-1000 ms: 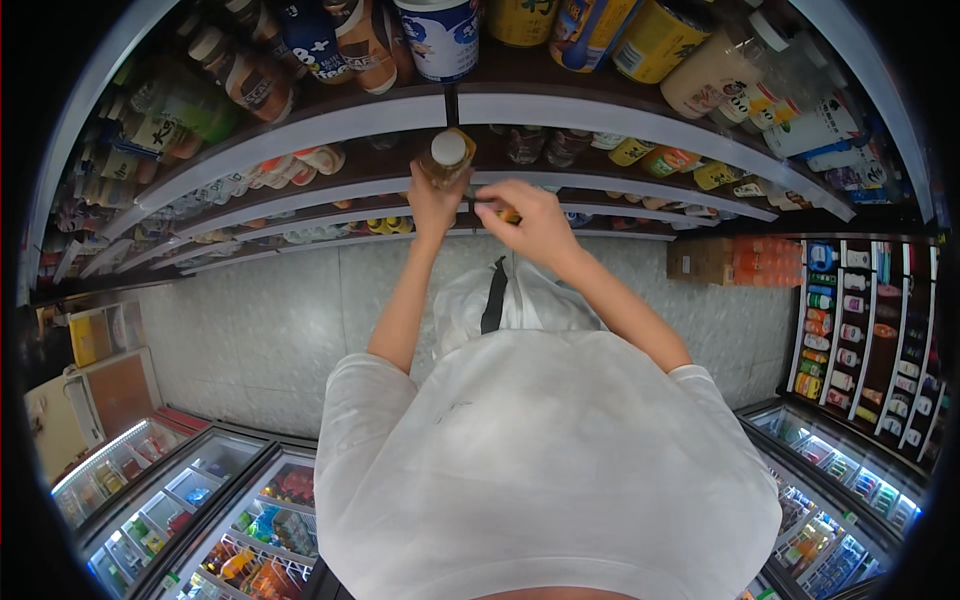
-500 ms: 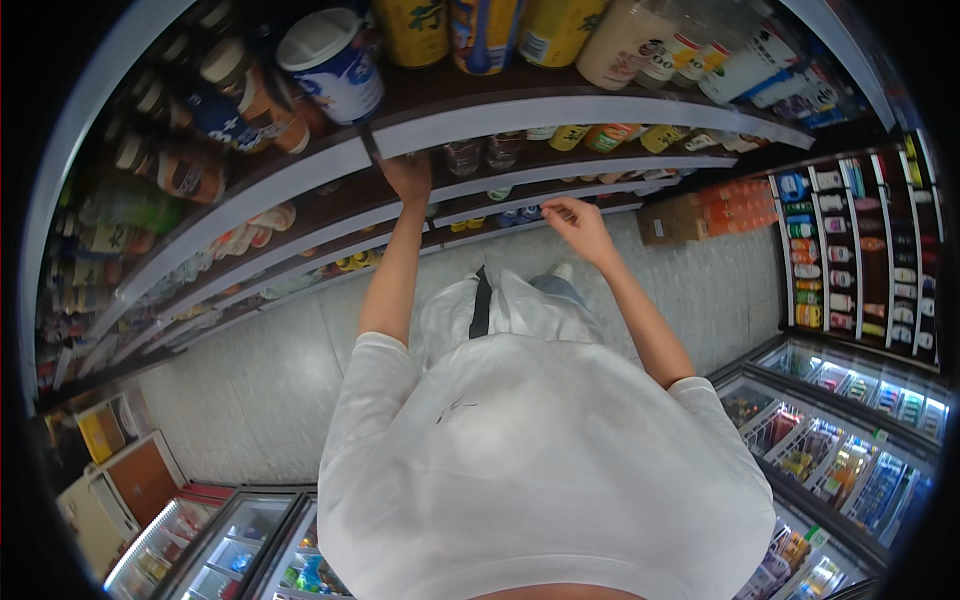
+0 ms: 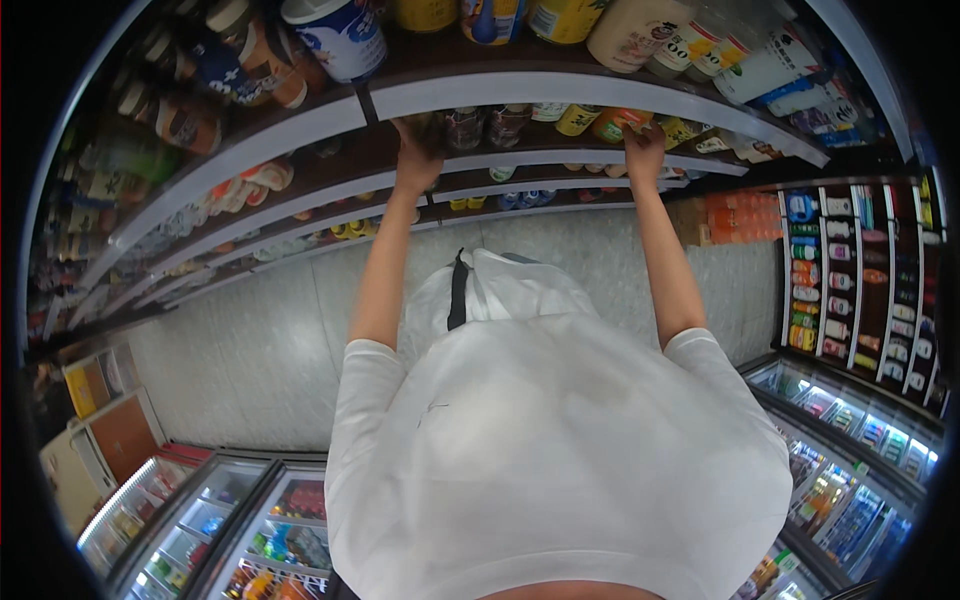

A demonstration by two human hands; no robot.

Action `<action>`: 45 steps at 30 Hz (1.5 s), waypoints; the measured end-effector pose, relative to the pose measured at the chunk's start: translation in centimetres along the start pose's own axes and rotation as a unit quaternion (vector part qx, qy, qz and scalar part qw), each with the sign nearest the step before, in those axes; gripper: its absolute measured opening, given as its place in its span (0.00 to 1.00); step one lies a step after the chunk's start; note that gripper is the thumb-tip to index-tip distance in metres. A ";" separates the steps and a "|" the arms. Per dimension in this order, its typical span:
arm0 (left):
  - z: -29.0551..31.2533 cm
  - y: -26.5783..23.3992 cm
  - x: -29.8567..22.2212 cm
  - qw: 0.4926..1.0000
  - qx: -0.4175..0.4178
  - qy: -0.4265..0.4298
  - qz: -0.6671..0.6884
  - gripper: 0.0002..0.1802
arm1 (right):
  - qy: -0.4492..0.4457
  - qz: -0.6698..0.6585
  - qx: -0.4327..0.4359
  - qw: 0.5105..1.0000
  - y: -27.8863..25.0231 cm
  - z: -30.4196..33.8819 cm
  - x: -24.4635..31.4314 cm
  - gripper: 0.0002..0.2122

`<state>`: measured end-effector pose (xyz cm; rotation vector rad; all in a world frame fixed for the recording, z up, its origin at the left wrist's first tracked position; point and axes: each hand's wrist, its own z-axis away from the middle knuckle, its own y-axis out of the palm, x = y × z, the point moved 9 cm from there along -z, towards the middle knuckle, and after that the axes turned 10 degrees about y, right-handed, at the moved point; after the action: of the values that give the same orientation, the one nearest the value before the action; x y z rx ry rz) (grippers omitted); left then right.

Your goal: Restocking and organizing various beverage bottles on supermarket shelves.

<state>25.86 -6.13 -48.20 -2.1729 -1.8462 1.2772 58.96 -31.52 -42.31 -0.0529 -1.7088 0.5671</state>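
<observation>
My left hand (image 3: 418, 165) reaches under the lip of a shelf, beside two dark bottles (image 3: 463, 128). Its fingers are partly hidden and in shadow, and a dim brownish thing is at them. I cannot tell whether they grip it. Farther right on the same shelf, my right hand (image 3: 645, 155) is at an orange-labelled container (image 3: 612, 124). Its fingers are apart and seem to touch the container's right side. Yellow-labelled containers (image 3: 576, 119) stand to either side of that one.
Above, the upper shelf (image 3: 590, 93) holds a white-and-blue tub (image 3: 340, 42), yellow cans and bottles. Lower shelves with more goods run beneath my hands. Orange boxes (image 3: 740, 217) are stacked at the right, near another stocked rack (image 3: 850, 270). Glass-topped coolers (image 3: 215, 525) stand behind me.
My right hand has moved up and right, from free space to the orange-labelled container. My left hand remains under the shelf lip, a little nearer the dark bottles. The view has shifted slightly.
</observation>
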 end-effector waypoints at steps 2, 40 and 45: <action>-0.6 0.7 -0.9 0.993 0.058 -0.105 0.001 0.44 | 0.006 -0.034 -0.016 0.999 -1.1 -2.3 -2.8 0.30; 9.2 2.5 -11.4 0.932 0.003 -0.348 0.099 0.17 | -0.005 0.316 0.072 0.946 -0.5 -5.4 -0.1 0.37; 6.0 4.9 -12.5 0.936 0.009 -0.324 0.137 0.16 | 0.008 0.300 0.101 0.948 -1.1 -4.5 0.1 0.36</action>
<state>26.80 -20.84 -47.67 -2.2267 -1.6961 2.2831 63.44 -30.93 -41.30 -0.4413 -1.5998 1.1866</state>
